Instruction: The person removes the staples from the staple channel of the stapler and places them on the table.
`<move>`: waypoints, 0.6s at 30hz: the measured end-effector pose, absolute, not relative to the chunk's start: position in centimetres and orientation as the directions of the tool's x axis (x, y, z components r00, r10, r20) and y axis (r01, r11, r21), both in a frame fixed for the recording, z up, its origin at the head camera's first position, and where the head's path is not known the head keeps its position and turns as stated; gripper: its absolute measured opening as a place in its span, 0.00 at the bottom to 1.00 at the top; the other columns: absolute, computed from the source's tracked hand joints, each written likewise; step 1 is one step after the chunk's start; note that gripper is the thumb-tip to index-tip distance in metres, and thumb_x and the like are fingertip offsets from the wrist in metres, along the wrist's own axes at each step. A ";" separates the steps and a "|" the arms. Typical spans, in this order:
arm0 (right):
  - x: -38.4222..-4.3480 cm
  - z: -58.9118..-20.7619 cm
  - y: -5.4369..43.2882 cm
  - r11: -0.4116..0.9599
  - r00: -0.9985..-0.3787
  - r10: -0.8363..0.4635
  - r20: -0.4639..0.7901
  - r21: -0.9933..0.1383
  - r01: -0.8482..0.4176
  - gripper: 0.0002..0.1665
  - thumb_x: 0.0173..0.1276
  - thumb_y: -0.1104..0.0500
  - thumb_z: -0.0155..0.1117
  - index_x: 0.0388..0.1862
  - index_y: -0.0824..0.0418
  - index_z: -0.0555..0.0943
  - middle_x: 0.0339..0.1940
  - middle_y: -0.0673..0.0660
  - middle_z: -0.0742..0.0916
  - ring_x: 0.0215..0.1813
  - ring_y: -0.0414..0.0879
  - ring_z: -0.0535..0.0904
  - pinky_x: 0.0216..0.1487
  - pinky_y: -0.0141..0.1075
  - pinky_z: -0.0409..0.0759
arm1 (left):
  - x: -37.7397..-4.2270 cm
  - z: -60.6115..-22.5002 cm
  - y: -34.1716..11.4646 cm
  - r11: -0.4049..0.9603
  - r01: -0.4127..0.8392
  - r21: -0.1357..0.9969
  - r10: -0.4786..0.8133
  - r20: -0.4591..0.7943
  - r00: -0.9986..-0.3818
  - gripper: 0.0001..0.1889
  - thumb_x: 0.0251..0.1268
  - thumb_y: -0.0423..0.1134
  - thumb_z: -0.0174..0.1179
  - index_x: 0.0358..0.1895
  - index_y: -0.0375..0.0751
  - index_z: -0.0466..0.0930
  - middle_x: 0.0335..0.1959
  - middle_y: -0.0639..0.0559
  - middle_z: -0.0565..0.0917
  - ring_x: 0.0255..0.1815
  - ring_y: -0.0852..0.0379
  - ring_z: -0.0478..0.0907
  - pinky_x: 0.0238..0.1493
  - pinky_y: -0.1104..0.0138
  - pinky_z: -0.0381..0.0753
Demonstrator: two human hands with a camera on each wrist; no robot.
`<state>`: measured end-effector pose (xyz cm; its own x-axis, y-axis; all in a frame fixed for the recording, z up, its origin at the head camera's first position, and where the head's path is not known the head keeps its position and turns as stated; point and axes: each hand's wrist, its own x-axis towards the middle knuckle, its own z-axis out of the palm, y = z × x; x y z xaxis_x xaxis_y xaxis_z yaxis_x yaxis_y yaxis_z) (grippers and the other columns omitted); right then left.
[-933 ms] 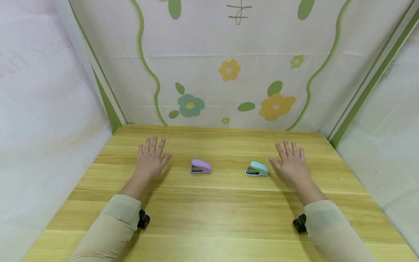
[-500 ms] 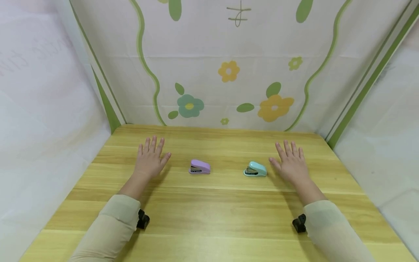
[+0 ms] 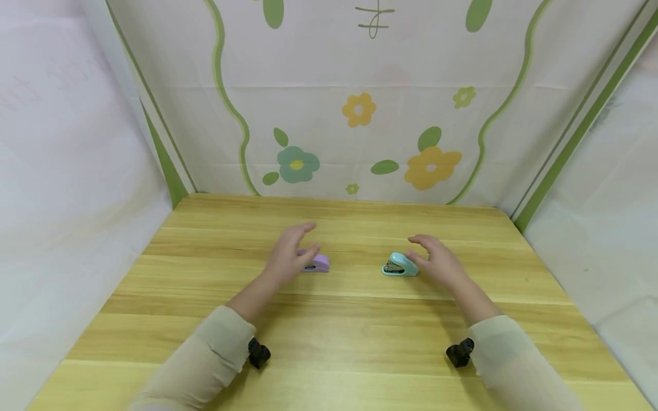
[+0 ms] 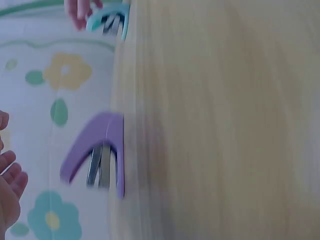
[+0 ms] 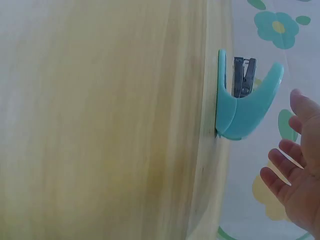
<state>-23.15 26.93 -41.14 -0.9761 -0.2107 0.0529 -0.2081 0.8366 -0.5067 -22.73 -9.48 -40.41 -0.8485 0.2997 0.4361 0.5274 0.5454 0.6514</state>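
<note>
Purple stapler [image 3: 319,264] and teal stapler [image 5: 252,112] sit apart on the table [image 3: 349,342], left hand [image 3: 285,254] over the former, right hand [image 3: 441,264] just beside the latter, both loose-fingered and holding nothing, so a low, off-line reach could knock either one askew.

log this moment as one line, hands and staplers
left hand: holds nothing, near purple stapler; right hand: holds nothing, near teal stapler; both staplers: on table

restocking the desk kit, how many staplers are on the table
2. The purple stapler stands on the table near the left hand, which partly hides it in the head view; the mint stapler stands near the right hand.
</note>
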 end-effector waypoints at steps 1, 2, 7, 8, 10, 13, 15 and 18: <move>-23.1 -41.2 26.8 0.828 -0.976 -0.210 0.049 -0.521 -0.205 0.37 0.73 0.39 0.54 0.71 0.60 0.68 0.74 0.67 0.69 0.73 0.67 0.62 0.70 0.62 0.63 | -22.6 -40.6 -8.6 0.513 0.533 0.673 0.323 0.424 -0.846 0.26 0.68 0.40 0.61 0.66 0.33 0.70 0.65 0.38 0.75 0.63 0.41 0.72 0.65 0.48 0.73; -23.0 -41.3 26.7 0.819 -0.976 -0.213 0.046 -0.536 -0.204 0.36 0.73 0.39 0.55 0.71 0.60 0.69 0.73 0.67 0.70 0.73 0.66 0.64 0.69 0.62 0.65 | -22.5 -40.8 -7.7 0.487 0.537 0.689 0.348 0.411 -0.843 0.26 0.67 0.39 0.61 0.66 0.33 0.70 0.64 0.38 0.76 0.62 0.41 0.74 0.63 0.49 0.75; -22.9 -41.3 26.1 0.779 -0.972 -0.231 0.033 -0.592 -0.205 0.34 0.71 0.44 0.60 0.69 0.61 0.71 0.70 0.65 0.74 0.70 0.64 0.68 0.68 0.59 0.68 | -22.1 -41.8 -3.9 0.428 0.489 0.760 0.449 0.291 -0.845 0.29 0.67 0.40 0.63 0.69 0.35 0.68 0.67 0.40 0.74 0.64 0.42 0.73 0.61 0.53 0.78; -22.9 -41.3 26.1 0.771 -0.970 -0.240 0.029 -0.602 -0.209 0.34 0.71 0.45 0.61 0.69 0.61 0.71 0.70 0.66 0.74 0.70 0.64 0.68 0.68 0.59 0.69 | -22.1 -42.0 -3.2 0.430 0.474 0.768 0.462 0.264 -0.847 0.30 0.67 0.40 0.63 0.69 0.35 0.67 0.68 0.41 0.74 0.65 0.43 0.72 0.63 0.54 0.77; -23.0 -41.3 25.9 0.761 -0.968 -0.251 0.020 -0.614 -0.210 0.32 0.71 0.47 0.62 0.69 0.61 0.71 0.69 0.65 0.74 0.70 0.64 0.68 0.68 0.59 0.69 | -22.2 -42.5 -2.0 0.431 0.430 0.794 0.476 0.205 -0.855 0.31 0.67 0.41 0.63 0.71 0.38 0.66 0.69 0.43 0.73 0.67 0.45 0.71 0.64 0.56 0.75; -23.1 -41.4 25.8 0.749 -0.962 -0.273 0.010 -0.625 -0.219 0.31 0.70 0.49 0.63 0.68 0.62 0.72 0.69 0.65 0.75 0.70 0.65 0.68 0.67 0.60 0.69 | -22.6 -43.3 -0.3 0.430 0.369 0.824 0.477 0.140 -0.867 0.32 0.66 0.42 0.64 0.71 0.39 0.66 0.69 0.45 0.73 0.67 0.47 0.71 0.65 0.57 0.75; -23.1 -41.5 25.7 0.742 -0.958 -0.287 0.009 -0.630 -0.228 0.32 0.70 0.50 0.63 0.68 0.62 0.72 0.69 0.65 0.75 0.70 0.66 0.68 0.66 0.60 0.69 | -22.9 -43.8 0.7 0.429 0.341 0.836 0.477 0.110 -0.872 0.32 0.65 0.42 0.65 0.71 0.39 0.66 0.68 0.45 0.74 0.67 0.47 0.72 0.65 0.57 0.75; -23.2 -41.6 25.6 0.732 -0.956 -0.292 0.003 -0.643 -0.225 0.31 0.69 0.51 0.65 0.67 0.62 0.73 0.68 0.65 0.76 0.69 0.66 0.68 0.66 0.61 0.69 | -23.3 -44.5 2.1 0.439 0.318 0.840 0.480 0.079 -0.874 0.32 0.65 0.43 0.65 0.70 0.39 0.67 0.66 0.45 0.76 0.65 0.47 0.73 0.64 0.57 0.76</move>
<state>-23.21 25.65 -41.59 -0.9564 -0.2919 0.0032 -0.2255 0.7317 -0.6433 -23.31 2.08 -44.54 -0.8736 0.4802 0.0794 0.3179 0.4395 0.8401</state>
